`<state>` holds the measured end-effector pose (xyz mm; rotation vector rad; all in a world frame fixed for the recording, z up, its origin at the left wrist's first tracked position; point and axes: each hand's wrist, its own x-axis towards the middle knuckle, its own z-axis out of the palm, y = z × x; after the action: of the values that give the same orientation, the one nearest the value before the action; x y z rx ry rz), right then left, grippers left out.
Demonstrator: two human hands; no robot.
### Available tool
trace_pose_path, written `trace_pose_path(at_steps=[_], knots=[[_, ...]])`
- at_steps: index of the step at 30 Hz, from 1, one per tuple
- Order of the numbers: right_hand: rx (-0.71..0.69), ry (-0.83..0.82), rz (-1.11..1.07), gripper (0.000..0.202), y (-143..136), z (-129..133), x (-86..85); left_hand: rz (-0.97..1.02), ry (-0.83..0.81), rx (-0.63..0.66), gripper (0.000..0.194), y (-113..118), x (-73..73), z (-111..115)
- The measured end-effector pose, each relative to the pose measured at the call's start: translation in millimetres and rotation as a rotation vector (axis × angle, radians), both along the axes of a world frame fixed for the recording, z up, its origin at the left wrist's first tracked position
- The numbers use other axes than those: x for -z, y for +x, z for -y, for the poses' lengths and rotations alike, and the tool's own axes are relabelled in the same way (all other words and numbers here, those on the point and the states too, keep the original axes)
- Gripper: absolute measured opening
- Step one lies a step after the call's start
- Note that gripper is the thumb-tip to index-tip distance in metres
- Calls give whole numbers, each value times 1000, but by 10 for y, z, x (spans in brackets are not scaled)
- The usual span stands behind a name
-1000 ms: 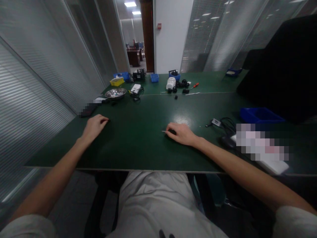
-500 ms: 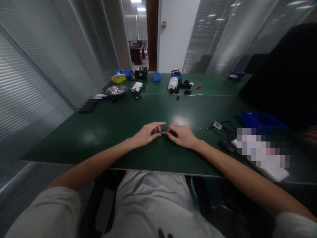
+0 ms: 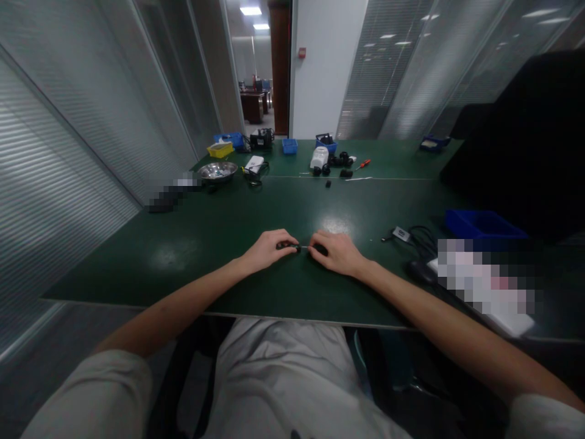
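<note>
Over the front middle of the green table (image 3: pixel 219 225), my left hand (image 3: pixel 270 249) is closed, thumb and fingers pinching a small dark part (image 3: pixel 298 249) whose kind I cannot make out. A few centimetres to its right, my right hand (image 3: pixel 337 251) is also closed, its thumb and fingertips together. From those fingertips a thin, light-coloured sliver (image 3: pixel 305 247) reaches toward the dark part; whether the two touch is too small to tell. What else lies inside the right hand is hidden.
On the right are a cable with a white tag (image 3: pixel 401 233), a black mouse (image 3: pixel 421 272) and a blue bin (image 3: pixel 484 224). Farther back stand a metal bowl (image 3: pixel 218 171), a yellow tray (image 3: pixel 220 149), a red screwdriver (image 3: pixel 364 164) and several black parts.
My left index finger, stretched out before, has curled down onto the small dark part. The light sliver between the hands shows more clearly. My right hand has hardly moved.
</note>
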<state>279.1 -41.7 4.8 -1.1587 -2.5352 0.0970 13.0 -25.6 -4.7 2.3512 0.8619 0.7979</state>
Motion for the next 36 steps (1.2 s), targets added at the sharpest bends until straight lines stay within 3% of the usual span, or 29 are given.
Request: trace_pose_path(at_steps=[13, 21, 31, 36], knots=[[-38, 5, 16, 24, -20, -6, 21, 58, 23, 1, 18, 5, 39, -10], [-48, 41, 99, 27, -52, 39, 8, -6, 146, 22, 20, 24, 50, 22], [-79, -2, -13, 26, -69, 14, 49, 113, 24, -33, 18, 22, 46, -10], [-81, 11, 34, 26, -75, 6, 49, 15, 160, 28, 21, 19, 59, 7]])
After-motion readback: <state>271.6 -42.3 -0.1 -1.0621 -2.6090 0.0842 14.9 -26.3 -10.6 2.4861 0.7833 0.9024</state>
